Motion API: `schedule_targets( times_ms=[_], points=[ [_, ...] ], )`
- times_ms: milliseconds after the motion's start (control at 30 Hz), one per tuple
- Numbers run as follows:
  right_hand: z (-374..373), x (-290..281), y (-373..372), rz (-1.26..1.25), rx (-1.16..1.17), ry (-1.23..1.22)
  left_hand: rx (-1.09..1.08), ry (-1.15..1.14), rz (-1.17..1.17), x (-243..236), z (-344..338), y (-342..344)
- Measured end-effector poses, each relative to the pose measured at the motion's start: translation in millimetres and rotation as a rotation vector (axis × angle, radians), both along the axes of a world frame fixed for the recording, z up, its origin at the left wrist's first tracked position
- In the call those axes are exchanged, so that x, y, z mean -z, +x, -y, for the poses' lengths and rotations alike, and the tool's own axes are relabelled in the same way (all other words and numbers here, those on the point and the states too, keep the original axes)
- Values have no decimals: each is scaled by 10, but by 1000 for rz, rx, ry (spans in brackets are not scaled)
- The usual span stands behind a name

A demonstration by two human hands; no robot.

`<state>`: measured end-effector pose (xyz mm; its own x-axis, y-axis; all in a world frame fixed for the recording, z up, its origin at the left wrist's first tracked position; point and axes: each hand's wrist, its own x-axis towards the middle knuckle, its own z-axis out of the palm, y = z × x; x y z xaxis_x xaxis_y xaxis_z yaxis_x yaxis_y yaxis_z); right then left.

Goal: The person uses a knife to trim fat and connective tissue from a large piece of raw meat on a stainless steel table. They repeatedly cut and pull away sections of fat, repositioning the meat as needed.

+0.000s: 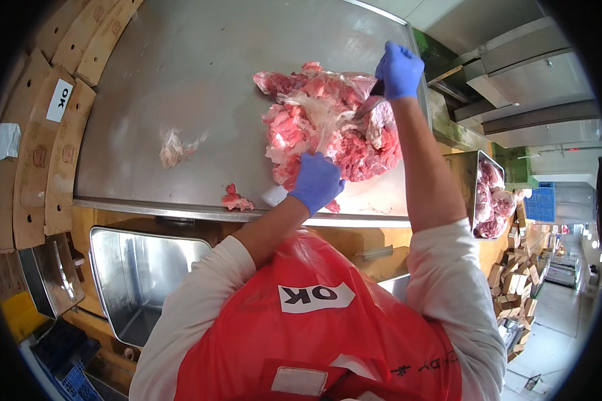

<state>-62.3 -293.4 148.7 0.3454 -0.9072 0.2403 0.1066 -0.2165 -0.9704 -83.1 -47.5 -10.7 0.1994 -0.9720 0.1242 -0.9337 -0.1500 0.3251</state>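
Observation:
A large piece of raw pink meat (368, 154) with pale fat lies on the metal worktable (147, 80). My left hand (319, 180), in a blue glove, is closed on a whitish strip of membrane (324, 123) at the meat's near side. At the far right of the meat, my blue-gloved right hand (401, 70) grips the dark handle of a knife (368, 107). Its blade lies against the meat, partly out of sight. Left of the meat sits a pale fat scrap (176, 148). A small red meat scrap (236, 199) rests near the front edge.
Cardboard boxes (33, 154) line the left side. Below the table's front edge stands a deep metal tub (137, 267). To the right, a metal bin (476, 194) holds several meat pieces (493, 200). Farther right are a blue crate (540, 202) and piled cardboard (515, 284).

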Motion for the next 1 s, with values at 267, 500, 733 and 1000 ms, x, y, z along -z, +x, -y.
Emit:
schedule_targets(
  times_ms=[267, 500, 733, 1000],
  points=[
    [-686, 51, -557, 61, -62, -78, 13, -190, -12, -113, 409, 497],
    [-429, -19, -403, -25, 47, 9, 20, -127, -34, -62, 310, 309],
    [69, 8, 45, -80, 74, 113, -32, -118, -165, -28, 208, 181],
    [1593, 466, 114, -76, -114, 545, -73, -170, -237, -130, 148, 30]
  ],
)
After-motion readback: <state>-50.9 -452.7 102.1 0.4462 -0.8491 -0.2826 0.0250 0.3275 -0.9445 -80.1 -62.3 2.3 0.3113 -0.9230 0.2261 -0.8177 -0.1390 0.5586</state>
